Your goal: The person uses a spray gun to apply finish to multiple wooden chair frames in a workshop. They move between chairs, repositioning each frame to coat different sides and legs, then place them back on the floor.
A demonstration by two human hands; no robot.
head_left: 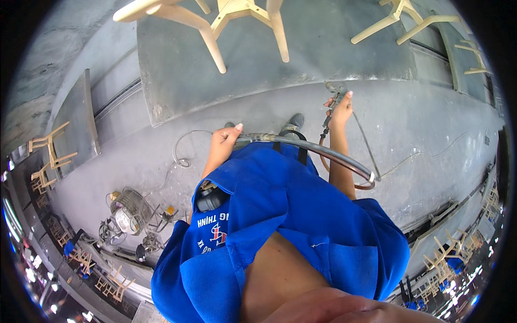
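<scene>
My right hand [341, 112] is closed around a spray gun [337, 95], held out ahead and to the right. A thin hose hangs from the gun. My left hand [222, 141] grips a grey hose [318, 146] at waist height; the hose crosses in front of my body and loops back on the right beside a brownish line. Beyond the gun, a pale wooden chair frame [242, 16] stands legs toward me over a large grey panel [269, 59]. The gun is apart from that frame.
Another wooden chair frame [401, 21] is at the upper right. More frames [52, 148] stand at the left. A wire basket [132, 210] with tangled hoses and containers sits on the floor at lower left. A thin hose [420, 155] trails across the floor at right.
</scene>
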